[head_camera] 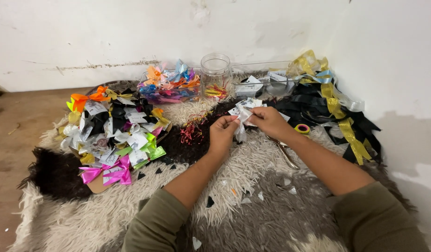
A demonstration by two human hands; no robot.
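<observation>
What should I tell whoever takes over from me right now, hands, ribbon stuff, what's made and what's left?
Left hand and right hand: both pinch one silver ribbon piece, held above the shaggy rug.
Scissors lie on the rug under the right forearm.
Done: a pile of finished bows at left, more in the clear tray by the wall.
Left: black and gold ribbon lengths at right are uncut; the bow in hand is unfinished.
Glass jar holds thin coloured strands.
</observation>
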